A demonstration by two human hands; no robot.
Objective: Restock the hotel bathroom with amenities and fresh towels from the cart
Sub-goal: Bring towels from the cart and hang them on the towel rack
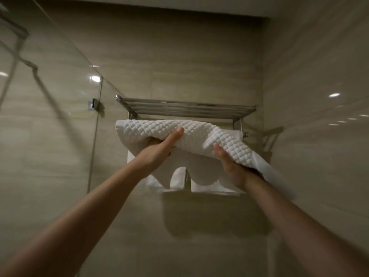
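Observation:
A folded white quilted towel (199, 134) is held up just below the chrome towel rack (185, 107) on the back wall. My left hand (159, 150) grips its left underside, thumb on top and fingers hidden beneath. My right hand (233, 168) holds its right side the same way, thumb against the fabric. The towel's right end droops past my right wrist. Behind it, white towels (201, 176) hang from the rack's lower bar.
A glass shower panel (60, 116) with a chrome hinge clamp (93, 103) stands to the left. Glossy beige tiled walls enclose the corner. A dark hook or bracket (271, 136) juts from the wall right of the rack.

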